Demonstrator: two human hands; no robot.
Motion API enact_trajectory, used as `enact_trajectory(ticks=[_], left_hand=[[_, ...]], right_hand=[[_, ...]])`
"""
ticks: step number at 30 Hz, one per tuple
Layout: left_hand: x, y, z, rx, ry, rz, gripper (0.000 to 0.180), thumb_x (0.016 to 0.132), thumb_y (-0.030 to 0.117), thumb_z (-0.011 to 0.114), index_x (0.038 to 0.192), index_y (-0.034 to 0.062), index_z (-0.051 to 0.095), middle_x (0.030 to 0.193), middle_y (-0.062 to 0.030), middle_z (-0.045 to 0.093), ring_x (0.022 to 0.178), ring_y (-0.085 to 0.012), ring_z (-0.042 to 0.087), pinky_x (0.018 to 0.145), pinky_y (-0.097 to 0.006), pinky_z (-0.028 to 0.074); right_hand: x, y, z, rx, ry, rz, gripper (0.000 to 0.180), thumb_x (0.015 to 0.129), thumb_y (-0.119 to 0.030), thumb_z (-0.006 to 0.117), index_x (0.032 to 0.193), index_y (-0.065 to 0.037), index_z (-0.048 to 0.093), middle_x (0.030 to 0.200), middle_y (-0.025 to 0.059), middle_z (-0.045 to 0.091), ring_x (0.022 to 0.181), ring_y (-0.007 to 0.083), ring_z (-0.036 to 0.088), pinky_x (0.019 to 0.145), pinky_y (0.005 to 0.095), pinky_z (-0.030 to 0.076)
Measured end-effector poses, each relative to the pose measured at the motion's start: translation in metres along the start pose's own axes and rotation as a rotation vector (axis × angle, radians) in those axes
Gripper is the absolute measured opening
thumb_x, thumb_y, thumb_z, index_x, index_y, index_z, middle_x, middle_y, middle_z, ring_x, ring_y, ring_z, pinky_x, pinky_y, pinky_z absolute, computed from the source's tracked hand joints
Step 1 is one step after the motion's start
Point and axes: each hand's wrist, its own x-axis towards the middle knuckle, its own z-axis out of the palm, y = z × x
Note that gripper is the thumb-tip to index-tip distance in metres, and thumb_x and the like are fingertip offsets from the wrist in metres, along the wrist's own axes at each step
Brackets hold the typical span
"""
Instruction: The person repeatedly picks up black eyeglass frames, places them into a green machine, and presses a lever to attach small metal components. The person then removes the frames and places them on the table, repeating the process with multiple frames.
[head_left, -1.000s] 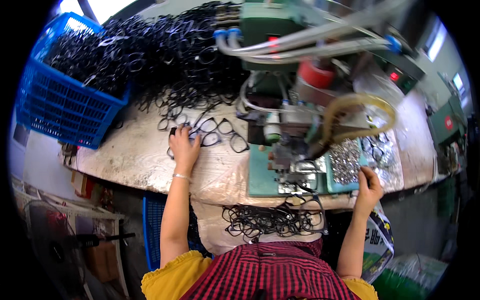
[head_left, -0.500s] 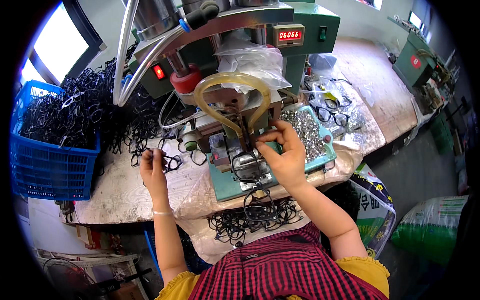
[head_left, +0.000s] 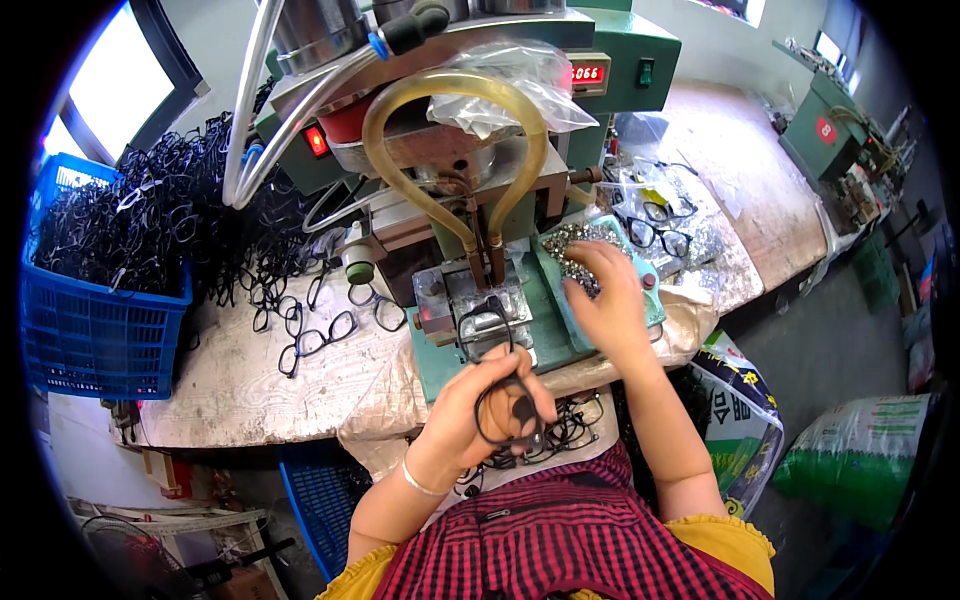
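- Left hand (head_left: 460, 408): fingers closed on a black eyeglass frame (head_left: 479, 412); one rim at the fingers, the other toward 12 o'clock, at the press fixture (head_left: 510, 300).
- Right hand (head_left: 618, 308): at 2 o'clock from the left, fingers bent over small metal parts (head_left: 575, 238) in a teal tray (head_left: 556, 297); cannot tell whether any is pinched.
- Loose frames (head_left: 312, 342): 10 o'clock, on the table (head_left: 240, 400).
- Blue basket (head_left: 105, 340): beyond, between 9 and 10 o'clock, heaped with black frames.

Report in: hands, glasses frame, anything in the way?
Left hand gripping frame at press. Right hand at parts tray, contact unclear. Tube just beyond frame, seemingly not blocking.
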Motion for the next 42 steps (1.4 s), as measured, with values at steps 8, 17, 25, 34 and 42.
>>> enact_trajectory(ticks=[8,17,25,34,42], left_hand=[[0.009,-0.005,-0.012,0.143,-0.019,0.057,0.018,0.104,0.024,0.041,0.098,0.0074,0.044,0.081,-0.0253,0.068,0.058,-0.0241,0.064,0.051,-0.029,0.054],[-0.003,0.066,0.013,0.932,0.567,1.496,0.015,0.105,0.016,0.033,0.107,0.0012,0.038,0.084,-0.0254,0.068,0.06,-0.0223,0.061,0.057,-0.031,0.055],[-0.036,0.042,-0.001,0.679,-0.035,0.779,0.015,0.105,0.018,0.032,0.105,0.0041,0.038,0.083,-0.0276,0.068,0.054,-0.0254,0.06,0.05,-0.03,0.052],[0.005,-0.004,-0.004,0.053,0.036,0.011,0.018,0.103,0.026,0.045,0.096,0.0102,0.05,0.078,-0.0223,0.068,0.053,-0.0217,0.06,0.045,-0.027,0.047],[0.008,-0.009,-0.008,0.002,0.044,0.042,0.02,0.101,0.029,0.049,0.094,0.0104,0.05,0.078,-0.0219,0.068,0.055,-0.023,0.062,0.044,-0.028,0.048]], right_hand=[[-0.019,0.038,-0.002,-0.225,0.124,-0.002,0.02,0.076,-0.015,0.077,0.093,-0.007,0.072,0.131,0.018,0.06,0.13,0.0379,0.049,0.108,0.0472,0.039],[0.011,-0.058,0.026,0.498,0.021,-0.16,0.015,0.07,-0.014,0.082,0.081,-0.006,0.075,0.116,0.014,0.069,0.125,0.0365,0.054,0.102,0.0444,0.044],[0.018,-0.034,0.005,0.308,0.0,-0.206,0.015,0.074,-0.015,0.079,0.086,-0.007,0.075,0.121,0.0131,0.068,0.125,0.0363,0.055,0.103,0.0455,0.044],[-0.01,0.051,-0.011,-0.151,0.098,0.035,0.013,0.076,-0.012,0.076,0.086,-0.005,0.072,0.122,0.0139,0.067,0.12,0.0347,0.058,0.1,0.0439,0.046],[-0.01,0.067,-0.01,0.266,0.044,0.327,0.011,0.087,-0.009,0.067,0.094,-0.001,0.07,0.084,0.0071,0.073,0.078,0.0137,0.069,0.074,0.0277,0.053]])
